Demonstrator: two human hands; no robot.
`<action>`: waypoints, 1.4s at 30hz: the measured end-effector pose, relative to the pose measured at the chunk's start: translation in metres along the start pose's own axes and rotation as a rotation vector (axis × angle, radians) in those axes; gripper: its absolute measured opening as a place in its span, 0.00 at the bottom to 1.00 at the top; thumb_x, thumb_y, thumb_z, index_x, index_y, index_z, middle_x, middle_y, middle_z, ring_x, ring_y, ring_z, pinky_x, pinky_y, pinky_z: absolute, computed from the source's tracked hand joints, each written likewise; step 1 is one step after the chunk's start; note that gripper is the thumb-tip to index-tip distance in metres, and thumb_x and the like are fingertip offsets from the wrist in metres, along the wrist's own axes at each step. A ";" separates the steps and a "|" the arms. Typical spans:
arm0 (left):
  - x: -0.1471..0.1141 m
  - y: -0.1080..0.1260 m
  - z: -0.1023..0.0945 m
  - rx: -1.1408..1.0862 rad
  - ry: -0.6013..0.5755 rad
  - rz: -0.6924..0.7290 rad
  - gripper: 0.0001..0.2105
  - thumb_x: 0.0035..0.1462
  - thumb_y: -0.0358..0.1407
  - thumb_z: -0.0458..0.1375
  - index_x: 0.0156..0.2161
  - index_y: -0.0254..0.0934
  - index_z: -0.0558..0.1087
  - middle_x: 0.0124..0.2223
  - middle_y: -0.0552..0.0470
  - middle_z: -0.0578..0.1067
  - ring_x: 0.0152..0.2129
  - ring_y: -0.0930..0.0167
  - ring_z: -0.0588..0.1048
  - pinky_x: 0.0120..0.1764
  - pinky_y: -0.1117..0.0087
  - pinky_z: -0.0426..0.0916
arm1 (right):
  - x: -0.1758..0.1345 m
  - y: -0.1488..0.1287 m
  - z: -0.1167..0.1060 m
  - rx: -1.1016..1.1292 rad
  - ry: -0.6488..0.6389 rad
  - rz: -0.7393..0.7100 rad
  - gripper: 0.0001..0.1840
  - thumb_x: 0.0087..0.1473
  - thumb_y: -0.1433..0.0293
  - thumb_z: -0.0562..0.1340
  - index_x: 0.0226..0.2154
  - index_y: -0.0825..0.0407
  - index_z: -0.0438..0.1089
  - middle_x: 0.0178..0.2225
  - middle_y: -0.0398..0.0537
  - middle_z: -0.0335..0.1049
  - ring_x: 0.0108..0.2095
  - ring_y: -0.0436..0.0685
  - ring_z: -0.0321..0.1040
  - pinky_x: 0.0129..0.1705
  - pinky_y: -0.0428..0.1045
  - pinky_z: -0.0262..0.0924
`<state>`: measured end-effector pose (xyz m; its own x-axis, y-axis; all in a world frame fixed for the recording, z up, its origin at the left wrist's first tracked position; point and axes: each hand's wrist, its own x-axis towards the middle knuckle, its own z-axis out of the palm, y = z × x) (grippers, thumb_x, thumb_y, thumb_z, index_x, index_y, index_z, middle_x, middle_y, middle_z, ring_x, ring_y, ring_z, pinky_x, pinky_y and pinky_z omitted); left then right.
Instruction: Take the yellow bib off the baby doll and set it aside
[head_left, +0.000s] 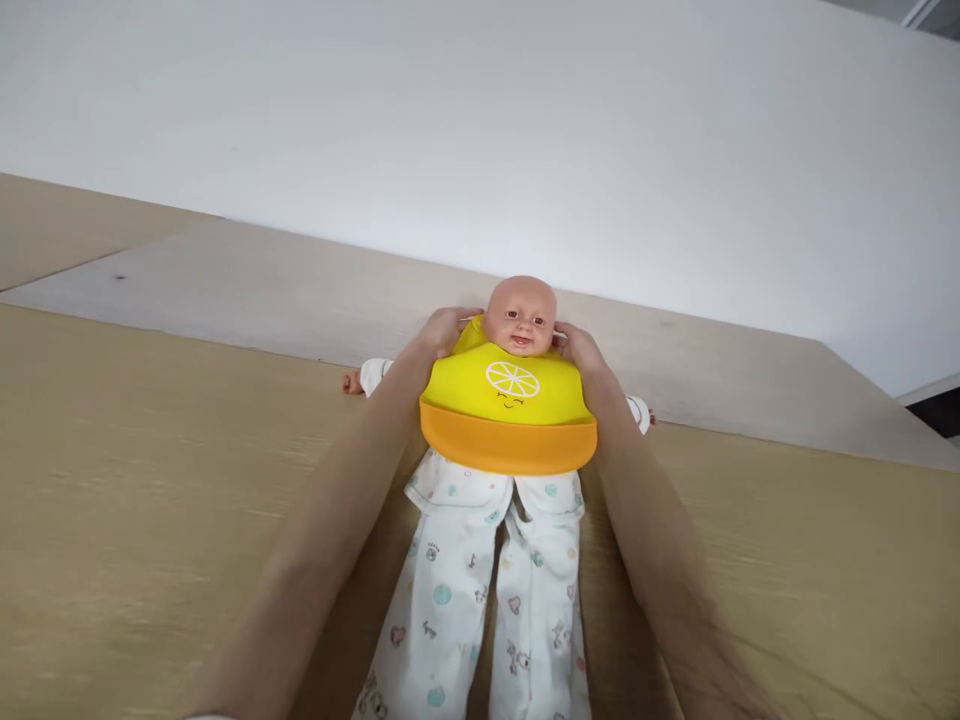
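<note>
A baby doll (523,300) lies on its back, head toward the wall, in white printed clothes (450,590). Across its chest rests a yellow bib (465,375) with a white citrus slice, a smiling face and an orange catch pocket (510,445). My left hand (448,328) is closed at the bib's neck strap on the left of the doll's neck. On the other side, my right hand (580,346) is closed at the strap too, fingertips partly behind the head. How the strap ends sit behind the neck is hidden.
The doll lies on a tan wood-look surface (187,480). Beyond its head runs a pale strip (262,275) at the foot of a plain white wall (480,130). A dark gap (937,408) shows at the far right edge.
</note>
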<state>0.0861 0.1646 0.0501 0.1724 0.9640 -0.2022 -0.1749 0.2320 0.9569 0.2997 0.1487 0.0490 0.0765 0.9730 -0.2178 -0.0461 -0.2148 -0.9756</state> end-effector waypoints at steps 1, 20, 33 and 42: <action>-0.003 0.002 0.000 -0.022 -0.039 0.004 0.13 0.49 0.37 0.59 0.37 0.30 0.76 0.26 0.47 0.77 0.27 0.60 0.77 0.33 0.61 0.72 | -0.001 0.000 0.000 0.023 0.023 0.010 0.07 0.47 0.67 0.58 0.27 0.54 0.67 0.23 0.44 0.69 0.25 0.52 0.65 0.30 0.47 0.60; -0.141 -0.018 -0.011 -0.046 -0.156 0.023 0.27 0.34 0.25 0.60 0.46 0.35 0.72 0.32 0.52 0.79 0.25 0.69 0.75 0.31 0.68 0.69 | -0.138 0.030 -0.003 0.173 0.002 -0.095 0.12 0.35 0.65 0.61 0.28 0.51 0.66 0.28 0.42 0.71 0.31 0.53 0.67 0.34 0.46 0.61; -0.175 -0.031 -0.012 -0.035 -0.351 0.074 0.42 0.36 0.24 0.63 0.60 0.43 0.60 0.55 0.45 0.72 0.45 0.62 0.74 0.40 0.66 0.71 | -0.168 0.042 -0.009 0.174 -0.130 -0.057 0.13 0.38 0.66 0.61 0.31 0.50 0.65 0.35 0.45 0.71 0.38 0.55 0.67 0.40 0.47 0.61; -0.149 -0.040 -0.014 0.023 -0.476 0.100 0.39 0.31 0.21 0.60 0.54 0.46 0.69 0.46 0.50 0.78 0.38 0.60 0.76 0.33 0.67 0.69 | -0.158 0.047 -0.004 0.150 -0.132 -0.058 0.15 0.39 0.62 0.59 0.32 0.50 0.65 0.39 0.47 0.73 0.43 0.58 0.68 0.45 0.49 0.62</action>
<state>0.0539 0.0134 0.0386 0.5814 0.8136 0.0040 -0.1928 0.1331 0.9722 0.2893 -0.0156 0.0372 -0.0478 0.9882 -0.1456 -0.1944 -0.1522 -0.9690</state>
